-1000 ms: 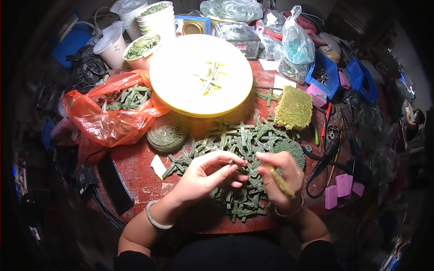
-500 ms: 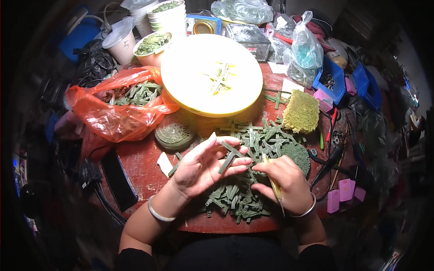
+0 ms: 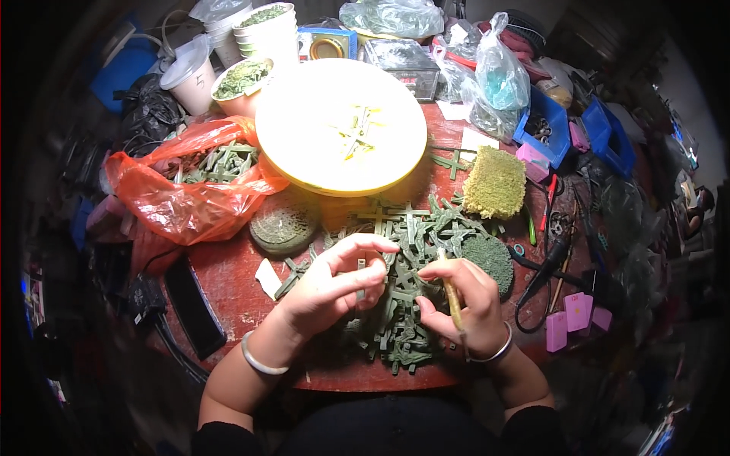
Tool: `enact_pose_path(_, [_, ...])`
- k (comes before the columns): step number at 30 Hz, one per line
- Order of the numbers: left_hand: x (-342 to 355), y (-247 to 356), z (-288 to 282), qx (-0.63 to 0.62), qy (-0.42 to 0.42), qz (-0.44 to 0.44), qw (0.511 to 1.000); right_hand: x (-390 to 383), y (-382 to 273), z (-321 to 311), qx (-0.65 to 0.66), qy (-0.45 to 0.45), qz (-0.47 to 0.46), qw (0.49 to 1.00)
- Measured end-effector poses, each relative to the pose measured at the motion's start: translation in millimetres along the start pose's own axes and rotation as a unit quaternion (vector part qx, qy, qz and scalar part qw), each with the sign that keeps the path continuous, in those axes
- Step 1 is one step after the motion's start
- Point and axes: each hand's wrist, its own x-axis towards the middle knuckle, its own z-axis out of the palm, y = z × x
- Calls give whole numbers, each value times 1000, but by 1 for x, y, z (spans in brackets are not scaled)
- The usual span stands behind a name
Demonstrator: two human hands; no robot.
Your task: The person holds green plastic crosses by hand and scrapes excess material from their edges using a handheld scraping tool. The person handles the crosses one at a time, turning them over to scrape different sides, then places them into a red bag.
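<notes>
My left hand (image 3: 331,285) is raised with its fingers curled round a small dark green cross. Only the narrow end of the cross (image 3: 360,267) shows between my fingers; the rest is hidden. In my right hand (image 3: 473,304) a slim tan-handled tool (image 3: 453,298) is pinched between thumb and fingers, its thin end pointing down toward my wrist. Beneath and between both hands lies a heap of green crosses (image 3: 403,334), some with figures on them. The tool is apart from the cross in my left hand.
A brightly lit round yellow-rimmed lid or turntable (image 3: 342,178) stands behind the heap, with a few crosses on it. An orange plastic bag (image 3: 182,209) holds more pieces. A yellow-green sponge (image 3: 494,182), a green scrubbing pad (image 3: 490,262), a phone (image 3: 195,308) and pink blocks (image 3: 578,310) lie around.
My left hand has turned and its fingers have curled, so the cross that lay in full view is now mostly hidden. My right hand still grips the tool. The view has shifted slightly.
</notes>
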Motion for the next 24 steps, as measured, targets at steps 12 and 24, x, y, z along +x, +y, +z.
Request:
enact_pose_path(12, [-1,-12,11,213,34,5,976,-8,-2,11,64,79,36,994])
enact_pose_path(24, [3,-6,19,138,78,32,987,-9,6,8,40,162,-70,983])
